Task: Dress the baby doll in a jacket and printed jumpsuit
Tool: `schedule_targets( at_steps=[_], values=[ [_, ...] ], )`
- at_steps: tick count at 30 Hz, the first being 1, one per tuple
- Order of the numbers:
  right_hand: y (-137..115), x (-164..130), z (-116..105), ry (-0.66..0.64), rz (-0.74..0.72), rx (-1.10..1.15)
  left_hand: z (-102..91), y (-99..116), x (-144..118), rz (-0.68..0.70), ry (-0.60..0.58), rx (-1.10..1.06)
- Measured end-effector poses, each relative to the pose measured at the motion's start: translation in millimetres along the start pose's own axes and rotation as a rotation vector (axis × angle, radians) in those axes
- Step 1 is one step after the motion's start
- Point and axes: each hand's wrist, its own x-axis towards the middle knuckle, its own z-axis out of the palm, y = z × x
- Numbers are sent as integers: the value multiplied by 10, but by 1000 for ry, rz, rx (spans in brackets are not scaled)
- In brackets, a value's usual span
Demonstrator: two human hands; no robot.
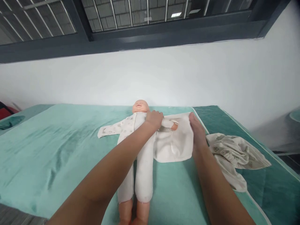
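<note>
A baby doll [144, 175] lies on its back, its head toward the wall and its legs toward me. White cloth covers its body and legs, and its feet are bare. A small printed baby shirt [126, 125] is on the arm at the left of the view. The shirt's open white panel [174, 147] spreads out at the right, under the doll's other arm. My left hand [154, 120] is closed at the doll's shoulder, its fingertips partly hidden. With my right hand [197, 129] I grip the panel's outer edge.
A crumpled printed baby garment [234, 153] lies at the right. Everything rests on a green sheet [70, 150] over a bed, against a white wall [140, 75]. A dark-framed barred window [150, 28] is above. Something red [6, 112] shows at the far left.
</note>
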Motion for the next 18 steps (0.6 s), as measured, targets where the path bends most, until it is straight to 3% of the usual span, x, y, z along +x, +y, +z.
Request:
schedule_targets(
  at_steps=[3, 7, 10, 12, 16, 18],
  values=[
    [-37, -156, 214, -318, 89, 180, -40, -56, -7, 33, 54, -88],
    [-102, -282, 315, -700, 127, 189, -190, -324, -88, 296, 98, -586],
    [-166, -339, 320, -928, 153, 206, -238, -561, -177, 235, 188, -849],
    [-166, -351, 322, -937, 148, 207, -209, -682, -256, 144, 305, -930],
    [-48, -315, 339, -696, 83, 131, -62, -786, -455, -115, 512, -1000],
    [17, -299, 361, -637, 43, 54, 8, -778, -557, -205, 577, -986]
  ],
)
